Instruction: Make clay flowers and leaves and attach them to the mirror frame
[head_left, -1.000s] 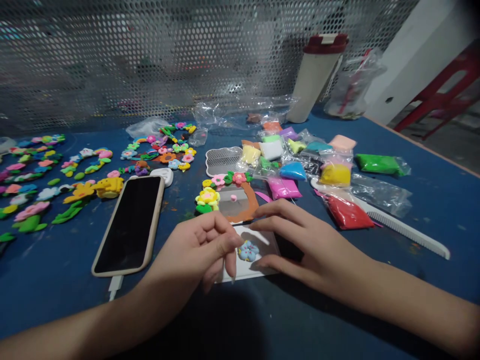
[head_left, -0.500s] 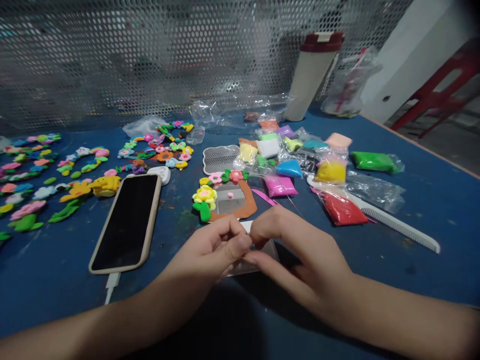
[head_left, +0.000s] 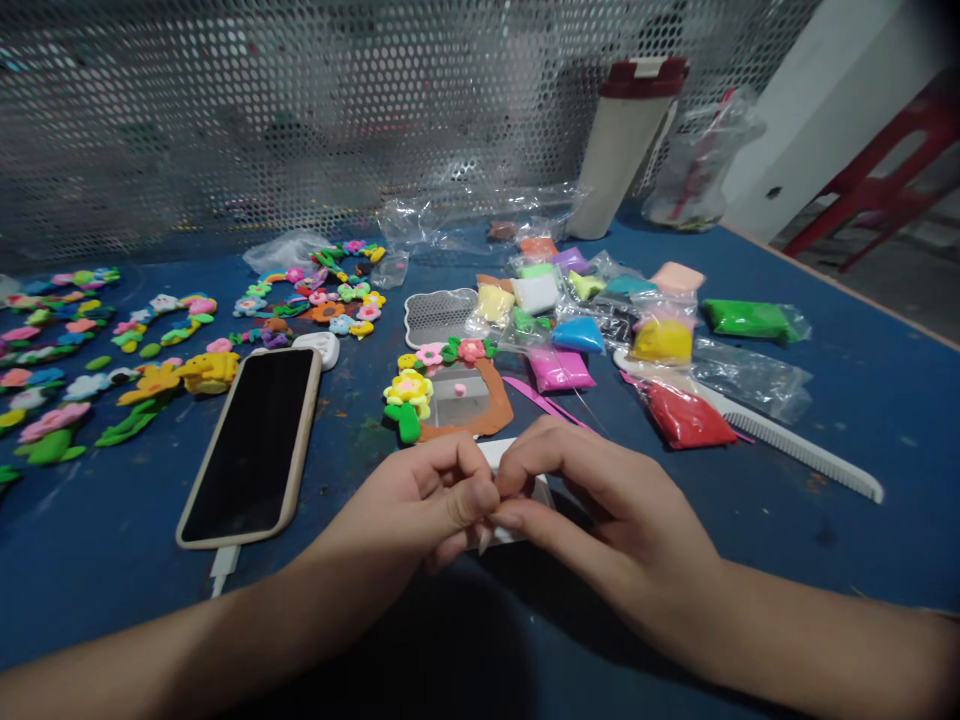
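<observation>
My left hand [head_left: 442, 505] and my right hand [head_left: 577, 510] meet at the fingertips, both pinched closed. Whatever lies between the fingers is too small or hidden to name. Beneath them, partly covered, is a white and clear flat piece [head_left: 541, 492] on the table. Just beyond the hands lies a mirror frame [head_left: 495, 405] of brown clay, trimmed with clay flowers along its top and left side. A small pink clay bit [head_left: 460, 390] rests on its mirror surface. To the right of the frame is a pink modelling tool [head_left: 536, 398].
On the left lie a phone [head_left: 251, 450] with a cable plugged in and several clay ornaments [head_left: 157, 380]. Bagged clay packs [head_left: 562, 368], a white comb [head_left: 806, 455] and a red clay pack [head_left: 686, 415] spread rightward. A tumbler [head_left: 626, 150] stands behind, near a perforated metal panel [head_left: 300, 120].
The fingertips have shifted slightly against each other, and my right thumb and forefinger have turned a little. More of the pink tool shows. Other things stay in place.
</observation>
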